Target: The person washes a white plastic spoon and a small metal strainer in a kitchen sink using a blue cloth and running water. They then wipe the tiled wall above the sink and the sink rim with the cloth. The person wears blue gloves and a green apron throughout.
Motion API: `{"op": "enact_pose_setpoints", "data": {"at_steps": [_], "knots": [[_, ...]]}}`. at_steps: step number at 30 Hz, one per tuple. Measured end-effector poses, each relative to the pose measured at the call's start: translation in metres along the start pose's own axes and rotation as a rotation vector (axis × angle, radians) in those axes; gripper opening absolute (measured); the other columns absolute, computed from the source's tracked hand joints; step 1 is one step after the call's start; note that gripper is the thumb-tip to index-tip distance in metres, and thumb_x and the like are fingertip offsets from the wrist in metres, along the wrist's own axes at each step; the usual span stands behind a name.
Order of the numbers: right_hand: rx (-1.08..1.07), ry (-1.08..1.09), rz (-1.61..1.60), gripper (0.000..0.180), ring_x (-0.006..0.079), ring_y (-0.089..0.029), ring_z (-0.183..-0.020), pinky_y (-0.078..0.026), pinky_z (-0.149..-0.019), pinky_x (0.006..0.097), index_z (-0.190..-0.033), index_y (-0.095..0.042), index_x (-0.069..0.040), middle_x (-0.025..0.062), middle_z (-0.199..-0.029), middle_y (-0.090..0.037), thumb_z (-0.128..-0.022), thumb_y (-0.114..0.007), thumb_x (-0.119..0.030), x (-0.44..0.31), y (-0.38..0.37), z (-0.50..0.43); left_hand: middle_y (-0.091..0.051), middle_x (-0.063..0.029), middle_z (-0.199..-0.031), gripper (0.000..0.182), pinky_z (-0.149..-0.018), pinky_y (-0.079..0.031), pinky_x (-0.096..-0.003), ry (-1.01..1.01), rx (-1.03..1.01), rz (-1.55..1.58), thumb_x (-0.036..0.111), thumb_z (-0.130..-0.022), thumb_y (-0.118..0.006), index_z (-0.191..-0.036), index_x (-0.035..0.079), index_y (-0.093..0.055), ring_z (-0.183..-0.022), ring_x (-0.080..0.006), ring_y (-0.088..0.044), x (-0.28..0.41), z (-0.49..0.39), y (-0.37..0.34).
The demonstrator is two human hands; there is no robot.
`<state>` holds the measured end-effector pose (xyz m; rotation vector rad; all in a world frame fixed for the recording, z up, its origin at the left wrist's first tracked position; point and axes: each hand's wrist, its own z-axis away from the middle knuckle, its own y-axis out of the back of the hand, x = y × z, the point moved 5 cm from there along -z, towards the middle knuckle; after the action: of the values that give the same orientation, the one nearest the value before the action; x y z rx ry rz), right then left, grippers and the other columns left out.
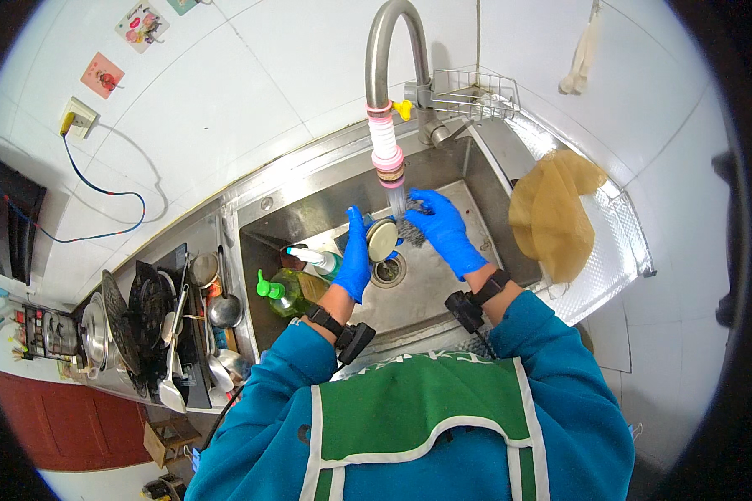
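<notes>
My left hand point(355, 263), in a blue glove, grips a round object with a cream-coloured disc face point(383, 242). What exactly it is, I cannot tell. A dark grey scouring pad point(413, 228), probably steel wool, is held in my blue-gloved right hand point(440, 225). Water point(397, 201) runs from the pink-and-white faucet extension point(387, 147) onto the pad and beside the disc. Both hands are over the stainless steel sink point(438, 300), above and around the drain strainer point(389, 271). The curved faucet point(382, 56) rises behind them.
A green pump bottle point(291, 293) and a white-headed spray bottle point(316, 258) stand in the sink's left side. Pans point(120, 316), a ladle point(225, 310) and spatulas crowd the left counter. A tan cloth point(554, 216) lies on the right ledge, near a wire rack point(476, 94).
</notes>
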<state>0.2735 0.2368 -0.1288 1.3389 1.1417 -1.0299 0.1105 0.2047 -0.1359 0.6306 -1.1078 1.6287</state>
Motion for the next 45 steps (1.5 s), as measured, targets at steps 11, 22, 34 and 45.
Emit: {"op": "enact_pose_setpoints", "data": {"at_steps": [11, 22, 34, 45], "knots": [[-0.176, 0.190, 0.183, 0.018, 0.0322, -0.058, -0.085, -0.047, -0.075, 0.0386, -0.090, -0.064, -0.005, 0.0170, -0.088, -0.060, -0.082, -0.059, -0.021, -0.041, -0.033, 0.013, -0.060, -0.0077, -0.103, 0.073, -0.074, -0.049, -0.0312, 0.004, -0.027, 0.031, 0.069, -0.083, -0.032, -0.112, 0.007, -0.055, -0.089, -0.0164, -0.058, -0.005, -0.006, 0.004], [-0.282, 0.177, 0.170, 0.021, 0.0326, -0.060, -0.083, -0.047, -0.071, 0.0392, -0.084, -0.064, -0.003, 0.0174, -0.090, -0.062, -0.080, -0.061, -0.024, -0.047, -0.039, 0.004, -0.053, -0.0126, -0.119, 0.076, -0.088, -0.044, -0.0294, -0.051, -0.054, -0.002, 0.066, -0.086, -0.029, -0.124, 0.003, -0.046, -0.103, -0.0199, -0.055, -0.013, -0.016, 0.011], [-0.192, 0.100, 0.308, 0.021, 0.0325, -0.060, -0.075, -0.047, -0.067, 0.0400, -0.082, -0.064, -0.004, 0.0188, -0.083, -0.061, -0.081, -0.058, -0.025, -0.044, -0.045, 0.002, -0.058, -0.0092, -0.111, 0.076, -0.086, -0.046, -0.0308, -0.073, 0.008, -0.045, 0.070, -0.082, -0.030, -0.118, 0.007, -0.052, -0.098, -0.0189, -0.057, -0.003, -0.004, 0.011], [-0.121, 0.143, 0.157, 0.018, 0.0312, -0.061, -0.081, -0.048, -0.070, 0.0375, -0.089, -0.063, -0.003, 0.0188, -0.089, -0.062, -0.079, -0.061, -0.017, -0.042, -0.037, 0.012, -0.058, -0.0096, -0.109, 0.075, -0.085, -0.043, -0.0280, -0.034, 0.079, -0.089, 0.067, -0.085, -0.028, -0.119, 0.003, -0.052, -0.097, -0.0164, -0.054, -0.005, -0.005, 0.006]]}}
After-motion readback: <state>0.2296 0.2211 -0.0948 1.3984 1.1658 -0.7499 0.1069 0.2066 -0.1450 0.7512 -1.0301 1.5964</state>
